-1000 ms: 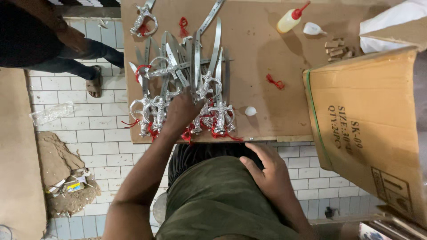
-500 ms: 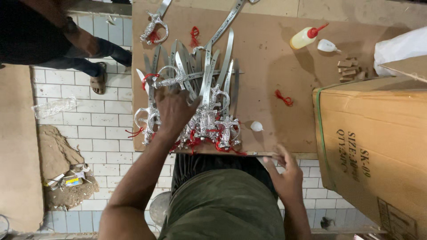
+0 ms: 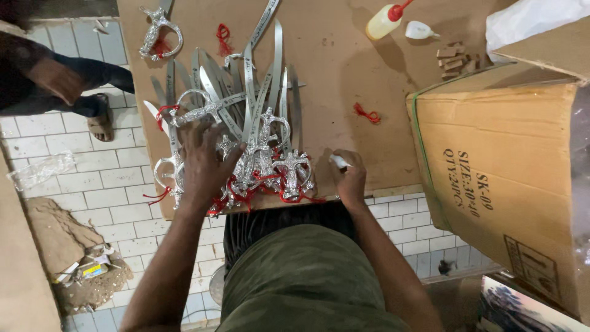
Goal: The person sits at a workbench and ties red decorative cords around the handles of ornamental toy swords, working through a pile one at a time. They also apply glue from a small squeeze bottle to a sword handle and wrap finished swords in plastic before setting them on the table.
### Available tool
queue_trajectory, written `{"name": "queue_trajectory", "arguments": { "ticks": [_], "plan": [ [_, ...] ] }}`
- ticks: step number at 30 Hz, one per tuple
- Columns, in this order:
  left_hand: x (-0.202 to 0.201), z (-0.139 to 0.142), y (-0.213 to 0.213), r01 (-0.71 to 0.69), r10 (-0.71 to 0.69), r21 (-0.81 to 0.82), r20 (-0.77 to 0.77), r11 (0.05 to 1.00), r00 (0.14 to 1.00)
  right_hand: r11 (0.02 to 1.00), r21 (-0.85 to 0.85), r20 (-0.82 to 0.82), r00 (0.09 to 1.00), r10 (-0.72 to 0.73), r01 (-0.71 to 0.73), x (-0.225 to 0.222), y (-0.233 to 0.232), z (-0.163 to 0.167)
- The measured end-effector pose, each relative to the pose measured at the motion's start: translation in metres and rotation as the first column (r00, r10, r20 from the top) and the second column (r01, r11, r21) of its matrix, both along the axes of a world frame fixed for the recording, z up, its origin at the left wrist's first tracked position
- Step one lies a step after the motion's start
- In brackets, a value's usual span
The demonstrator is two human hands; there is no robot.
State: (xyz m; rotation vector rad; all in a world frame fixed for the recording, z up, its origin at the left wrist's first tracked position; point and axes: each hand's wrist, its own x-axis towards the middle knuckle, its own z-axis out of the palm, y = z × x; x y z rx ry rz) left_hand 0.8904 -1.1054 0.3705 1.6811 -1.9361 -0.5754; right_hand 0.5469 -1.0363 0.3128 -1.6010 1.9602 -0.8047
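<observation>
**Silver swords under one hand, a white piece pinched in the other**

Silver metal fills the middle of the head view: a heap of small ornamental swords [image 3: 246, 132] with curved blades and filigree hilts, many tied with red tassels, lies on a brown board table [image 3: 332, 80]. The left hand [image 3: 206, 163] rests palm down on the near left part of this heap, fingers spread loosely over the hilts and blades; it presses on them rather than gripping any single piece. Blades fan away from that hand toward the far edge of the table.

The right hand [image 3: 351, 178] sits at the near edge of the table, just right of the heap, curled nearly closed. Its fingertips pinch a small white object [image 3: 338, 161], whose kind cannot be told.

Beyond the right hand, a loose red tassel [image 3: 367, 113] lies alone on the board. Farther off are a pale squeeze bottle with a red cap [image 3: 386, 20], a small white nozzle cap [image 3: 419, 29] beside it, and a cluster of small wooden blocks [image 3: 455, 56]. To the right of the right hand stands a large cardboard carton [image 3: 504, 178].

Far beyond the left hand, one separate silver hilt [image 3: 158, 34] lies apart from the heap. Left of that hand, off the table, another person's sandalled foot [image 3: 99, 123] stands on the white tiled floor [image 3: 98, 178].
</observation>
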Motion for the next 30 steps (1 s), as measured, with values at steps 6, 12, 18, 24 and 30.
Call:
{"name": "queue_trajectory", "arguments": {
  "ticks": [6, 12, 18, 24, 30],
  "plan": [
    [-0.039, 0.004, -0.025, -0.046, 0.033, -0.13, -0.101, 0.99, 0.994, 0.962, -0.057, -0.14, 0.952, -0.273, 0.268, -0.046, 0.003, 0.011],
    [-0.075, 0.009, -0.114, 0.004, -0.021, -0.153, -0.107, 0.988, 0.994, 0.878, -0.005, 0.031, 0.877, -0.479, 0.479, -0.09, -0.005, 0.023],
    [-0.126, 0.01, -0.204, 0.011, 0.006, -0.186, 0.094, 0.982, 0.996, 0.889, 0.007, -0.043, 0.888, -0.458, 0.459, -0.085, 0.039, 0.016],
    [-0.159, 0.001, -0.24, -0.075, 0.163, -0.256, 0.343, 0.964, 0.925, 0.844, 0.196, -0.005, 0.861, -0.509, 0.5, -0.085, 0.145, 0.008],
    [-0.183, 0.027, -0.262, -0.125, 0.125, -0.045, -0.023, 0.991, 0.992, 0.62, 0.372, -0.092, 0.692, -0.717, 0.691, -0.114, 0.226, 0.004]
  ]
}}
